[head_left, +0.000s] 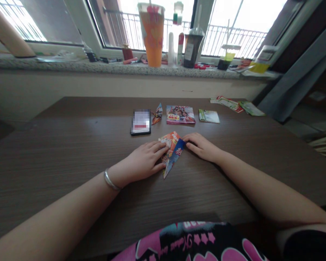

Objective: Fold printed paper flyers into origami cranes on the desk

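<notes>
A folded piece of colourful printed paper lies on the table in front of me, orange on one side with a narrow dark blue flap that tapers to a point toward me. My left hand rests flat on its left part, fingers stretched out and thumb apart near the lower edge, covering some of the print. At the upper right corner of the blue flap, my right hand has its thumb and fingertips closed on the paper's edge. The exact grip of those fingertips is partly hidden.
Beyond the paper lie a phone-like device, a small folded paper piece, a stack of printed leaflets and a small pale packet. More paper strips lie at the back right. Cups and bottles crowd the windowsill.
</notes>
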A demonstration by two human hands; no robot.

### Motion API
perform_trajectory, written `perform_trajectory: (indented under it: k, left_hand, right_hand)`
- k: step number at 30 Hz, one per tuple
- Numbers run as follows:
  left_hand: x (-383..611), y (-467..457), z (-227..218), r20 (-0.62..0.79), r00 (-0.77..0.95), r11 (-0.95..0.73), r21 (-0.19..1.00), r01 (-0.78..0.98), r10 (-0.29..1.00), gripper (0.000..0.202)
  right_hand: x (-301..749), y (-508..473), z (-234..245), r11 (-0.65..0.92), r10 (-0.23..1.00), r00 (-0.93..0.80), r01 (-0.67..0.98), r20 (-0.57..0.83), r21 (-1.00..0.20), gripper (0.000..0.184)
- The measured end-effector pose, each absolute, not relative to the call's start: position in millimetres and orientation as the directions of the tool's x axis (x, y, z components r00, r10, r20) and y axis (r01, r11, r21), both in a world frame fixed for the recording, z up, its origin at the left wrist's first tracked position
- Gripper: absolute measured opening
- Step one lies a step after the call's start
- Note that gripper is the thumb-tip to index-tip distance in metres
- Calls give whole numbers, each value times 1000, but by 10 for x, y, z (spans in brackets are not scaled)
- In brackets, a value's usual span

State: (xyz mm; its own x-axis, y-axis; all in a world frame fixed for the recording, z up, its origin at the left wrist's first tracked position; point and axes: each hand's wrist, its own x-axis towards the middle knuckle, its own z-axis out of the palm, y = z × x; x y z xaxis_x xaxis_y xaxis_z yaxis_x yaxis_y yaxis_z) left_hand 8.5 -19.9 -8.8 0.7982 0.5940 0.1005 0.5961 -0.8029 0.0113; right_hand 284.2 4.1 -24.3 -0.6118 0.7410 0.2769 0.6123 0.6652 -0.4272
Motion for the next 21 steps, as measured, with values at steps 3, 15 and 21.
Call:
perform_trajectory:
  k: [3, 15, 21]
  left_hand:
    - [95, -218, -77, 131, 798, -805, 2, 593, 588, 54]
    - [142, -262, -20, 140, 787, -785, -81, 614, 601, 46]
    - [191, -239, 63, 174, 794, -779, -158, 606, 583, 29]
  right_hand:
    - [2857, 62, -251, 649, 751, -596, 585, 286, -487, 35]
    - [2882, 85, -222, 671, 712, -639, 496, 291, -551, 24]
    - [2871, 40, -192, 744, 641, -715, 488, 279, -457, 20]
